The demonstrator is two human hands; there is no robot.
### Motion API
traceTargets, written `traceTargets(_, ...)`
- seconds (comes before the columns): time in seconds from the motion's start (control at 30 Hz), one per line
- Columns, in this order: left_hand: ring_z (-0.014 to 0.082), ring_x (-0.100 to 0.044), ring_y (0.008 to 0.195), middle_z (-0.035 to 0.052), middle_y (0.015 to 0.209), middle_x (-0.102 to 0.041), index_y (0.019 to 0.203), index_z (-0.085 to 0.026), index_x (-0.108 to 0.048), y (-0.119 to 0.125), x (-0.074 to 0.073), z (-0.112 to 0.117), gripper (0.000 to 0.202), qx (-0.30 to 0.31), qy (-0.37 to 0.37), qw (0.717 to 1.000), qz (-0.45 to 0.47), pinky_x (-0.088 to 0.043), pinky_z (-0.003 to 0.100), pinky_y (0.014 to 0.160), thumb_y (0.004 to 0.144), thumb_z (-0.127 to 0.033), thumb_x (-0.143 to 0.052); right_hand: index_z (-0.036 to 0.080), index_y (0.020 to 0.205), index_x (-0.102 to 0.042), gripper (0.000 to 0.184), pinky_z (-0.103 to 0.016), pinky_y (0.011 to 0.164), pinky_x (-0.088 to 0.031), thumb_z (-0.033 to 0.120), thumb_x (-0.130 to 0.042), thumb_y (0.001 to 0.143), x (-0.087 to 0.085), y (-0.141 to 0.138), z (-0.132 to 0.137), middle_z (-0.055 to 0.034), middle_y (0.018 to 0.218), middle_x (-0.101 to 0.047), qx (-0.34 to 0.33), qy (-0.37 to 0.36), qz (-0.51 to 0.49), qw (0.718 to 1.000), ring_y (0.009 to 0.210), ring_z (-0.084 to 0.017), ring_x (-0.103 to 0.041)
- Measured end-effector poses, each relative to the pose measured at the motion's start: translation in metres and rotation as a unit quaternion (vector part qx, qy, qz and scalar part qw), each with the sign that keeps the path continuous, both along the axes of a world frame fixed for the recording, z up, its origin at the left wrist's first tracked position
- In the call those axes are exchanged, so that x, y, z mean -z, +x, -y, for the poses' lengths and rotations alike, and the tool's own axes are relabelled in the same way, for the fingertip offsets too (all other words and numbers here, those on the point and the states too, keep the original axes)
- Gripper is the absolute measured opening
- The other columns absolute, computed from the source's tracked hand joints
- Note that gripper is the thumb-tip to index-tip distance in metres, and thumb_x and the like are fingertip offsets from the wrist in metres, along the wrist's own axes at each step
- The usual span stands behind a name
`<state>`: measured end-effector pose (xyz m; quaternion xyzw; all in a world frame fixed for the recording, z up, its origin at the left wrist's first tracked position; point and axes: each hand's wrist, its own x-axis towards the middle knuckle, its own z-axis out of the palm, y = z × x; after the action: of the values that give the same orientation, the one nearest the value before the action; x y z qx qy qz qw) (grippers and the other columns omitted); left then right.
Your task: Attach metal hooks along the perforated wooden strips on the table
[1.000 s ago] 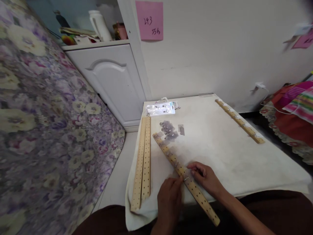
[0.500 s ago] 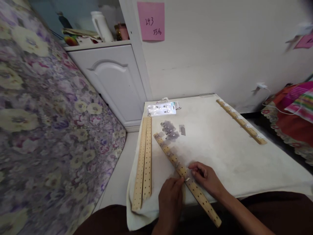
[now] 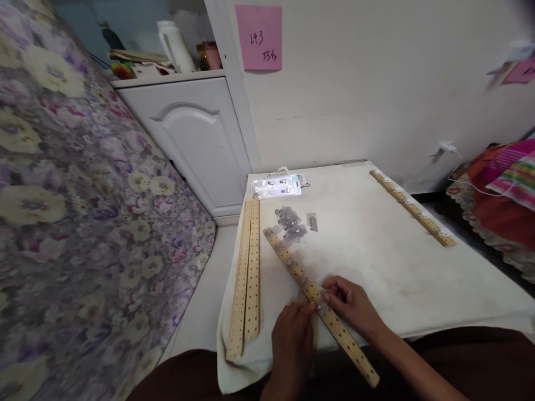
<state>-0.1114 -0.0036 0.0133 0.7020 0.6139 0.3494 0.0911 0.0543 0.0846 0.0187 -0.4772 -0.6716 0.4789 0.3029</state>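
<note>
A light wooden strip with rows of holes (image 3: 345, 338) lies slanted across the near table, its near end over the edge. Several metal hooks with clear backings sit along its far half. My left hand (image 3: 293, 337) is closed against the strip's left edge, fingertips beside the nearest hook (image 3: 321, 306). From the other side, my right hand (image 3: 353, 306) has thumb and forefinger pinched at that hook's clear backing; the exact contact is partly hidden. Beyond the strip's far end lies a pile of clear-backed hooks (image 3: 289, 221), with a single one (image 3: 312, 222) beside it.
Two more perforated strips (image 3: 252, 278) lie along the table's left side. Behind them is a clear blister pack (image 3: 276, 187). Another strip with hooks (image 3: 412, 207) lies along the right edge. A white cabinet (image 3: 184, 139) and floral curtain (image 3: 83, 223) stand at left.
My right thumb and fingertips have shifted slightly toward the nearest hook. That hook has changed its angle a little. My left hand and the strip have barely moved.
</note>
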Motion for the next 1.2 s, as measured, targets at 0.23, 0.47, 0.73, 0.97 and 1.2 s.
traceTargets(0.23,0.0163,-0.061,0.085,0.0019,0.09,-0.066,0.104,-0.025,-0.062,0.003,-0.007,-0.002,0.021,-0.023,-0.054,0.996,0.064,-0.05,0.029,0.075,0.088,-0.02,-0.049,0.02,0.086,-0.061,0.012,-0.025,0.059,-0.041,0.027,-0.058,0.077,0.0,-0.001,0.001,0.0021,0.067,-0.055,0.004,-0.004,-0.002,1.0,0.064,-0.015,-0.052)
traceTargets(0.47,0.0133,-0.063,0.084,-0.0016,0.09,-0.067,0.099,-0.027,-0.064,0.003,-0.009,-0.008,0.019,-0.038,-0.083,0.992,0.093,-0.049,0.024,0.074,0.088,-0.021,-0.05,0.02,0.087,-0.062,0.013,-0.025,0.059,-0.041,0.026,-0.058,0.077,-0.002,-0.001,0.0,0.002,0.067,-0.056,0.006,-0.006,0.004,1.0,0.064,-0.015,-0.052)
traceTargets(0.73,0.0136,-0.063,0.082,-0.0013,0.087,-0.066,0.094,-0.025,-0.064,0.004,-0.008,-0.01,0.014,-0.042,-0.074,0.995,0.061,-0.049,0.024,0.072,0.088,-0.023,-0.051,0.02,0.088,-0.062,0.013,-0.025,0.06,-0.042,0.026,-0.059,0.077,-0.001,-0.001,0.0,0.0023,0.066,-0.056,0.006,-0.006,-0.004,1.0,0.064,-0.015,-0.053)
traceTargets(0.97,0.0138,-0.063,0.08,-0.0009,0.084,-0.066,0.093,-0.024,-0.064,0.005,-0.006,-0.01,0.013,-0.046,-0.056,0.996,0.042,-0.049,0.024,0.071,0.089,-0.024,-0.051,0.019,0.088,-0.063,0.015,-0.025,0.061,-0.043,0.026,-0.059,0.075,-0.001,-0.001,0.0,0.0019,0.067,-0.058,0.011,-0.006,-0.001,1.0,0.065,-0.015,-0.055)
traceTargets(1.2,0.0144,-0.062,0.079,0.0005,0.084,-0.066,0.093,-0.024,-0.064,0.005,-0.005,-0.01,0.015,-0.039,-0.036,0.998,0.034,-0.05,0.024,0.072,0.089,-0.023,-0.05,0.019,0.088,-0.062,0.014,-0.025,0.059,-0.042,0.025,-0.058,0.075,-0.005,-0.001,0.0,0.0024,0.066,-0.056,0.007,-0.018,-0.006,1.0,0.063,-0.015,-0.053)
